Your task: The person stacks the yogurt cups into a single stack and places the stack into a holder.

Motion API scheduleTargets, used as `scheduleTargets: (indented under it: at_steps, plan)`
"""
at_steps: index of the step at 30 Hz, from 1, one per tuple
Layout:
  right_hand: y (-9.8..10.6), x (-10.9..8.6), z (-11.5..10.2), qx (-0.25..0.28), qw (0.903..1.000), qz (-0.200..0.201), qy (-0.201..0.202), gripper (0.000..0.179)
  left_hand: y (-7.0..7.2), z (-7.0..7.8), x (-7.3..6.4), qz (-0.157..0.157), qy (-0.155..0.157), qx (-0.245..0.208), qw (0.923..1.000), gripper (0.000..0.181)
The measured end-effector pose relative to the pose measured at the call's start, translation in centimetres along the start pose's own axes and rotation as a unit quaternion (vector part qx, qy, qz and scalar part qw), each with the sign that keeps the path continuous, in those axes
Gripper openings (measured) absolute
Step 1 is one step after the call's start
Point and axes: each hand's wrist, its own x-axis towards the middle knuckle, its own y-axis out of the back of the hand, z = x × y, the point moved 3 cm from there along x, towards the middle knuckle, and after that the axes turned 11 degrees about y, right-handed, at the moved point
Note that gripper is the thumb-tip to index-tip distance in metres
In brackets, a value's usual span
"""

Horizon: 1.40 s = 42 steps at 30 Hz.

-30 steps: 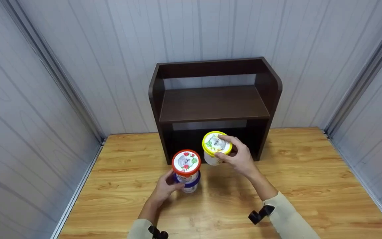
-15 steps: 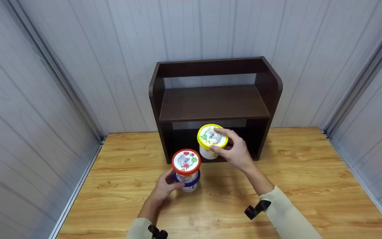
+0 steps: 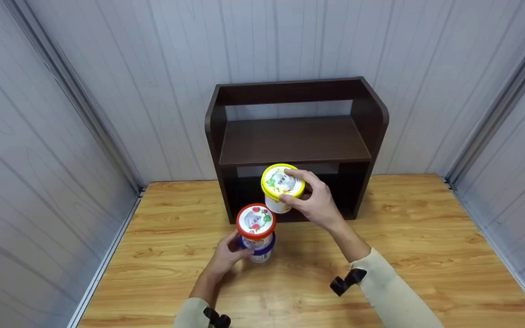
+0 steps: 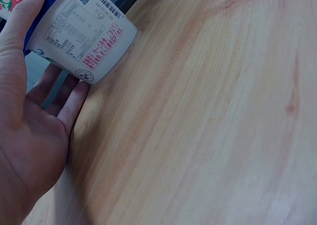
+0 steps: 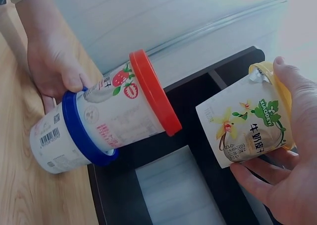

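Two tubs stand stacked on the table: a blue-lidded tub (image 3: 261, 256) below, and a red-lidded tub (image 3: 256, 221) with strawberries printed on it on top. Fingers and thumb of my left hand (image 3: 224, 258) curl round the lower tub near its blue rim; in the left wrist view its white wall (image 4: 81, 31) shows a printed label and barcode. My right hand (image 3: 316, 201) grips a yellow-lidded tub (image 3: 277, 180) by its lid, thumb on the near side. In the right wrist view this tub hangs in the air, apart from the red lid (image 5: 154, 92).
Behind the tubs stands a dark brown two-tier shelf (image 3: 296, 141) against the pale panel wall (image 3: 176, 91). The wooden table (image 3: 408, 246) spreads to both sides of it. Black straps with small mounts (image 3: 348, 281) sit on the sleeves.
My right hand has carried the yellow-lidded tub up and to the left, closer to the stack. The left hand and the two stacked tubs have stayed in place.
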Motion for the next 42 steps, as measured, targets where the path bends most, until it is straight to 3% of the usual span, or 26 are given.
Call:
scheduleTargets:
  at_steps: [5,12,19,22,26,31,34,42]
  plan:
    - [-0.5,0.1,-0.3,-0.002,0.9999,-0.01,0.0,0.064,1.2,-4.2,2.7,-0.003,0.017,-0.031,0.9994,0.098]
    - [-1.5,0.4,-0.7,0.003,0.9997,-0.022,0.006,0.064,0.9,-2.7,1.4,-0.014,-0.054,0.002,0.9984,0.091]
    - [-2.6,0.4,-1.2,0.009,0.9991,-0.041,0.01,0.064,1.3,-4.3,2.7,0.002,0.021,-0.015,0.9997,0.095]
    - [-3.0,0.4,-1.3,0.011,0.9989,-0.044,0.007,0.064,0.9,-2.9,1.8,0.005,0.001,0.0,1.0,0.093]
    - [-3.5,0.3,-1.4,0.009,0.9988,-0.047,0.005,0.065,0.0,0.3,-0.2,0.011,-0.026,0.026,0.9993,0.087]
    - [-4.1,0.1,-1.5,0.015,0.9984,-0.054,0.008,0.063,-0.7,2.5,-1.5,0.014,-0.001,0.026,0.9996,0.081]
    - [-4.3,-0.2,-1.4,0.019,0.9981,-0.057,0.01,0.063,-0.8,2.5,-1.5,0.018,0.006,0.024,0.9995,0.081]
    - [-4.7,-0.4,-1.1,0.021,0.9977,-0.064,0.01,0.063,0.2,0.3,-0.5,0.014,-0.049,0.027,0.9983,0.082]
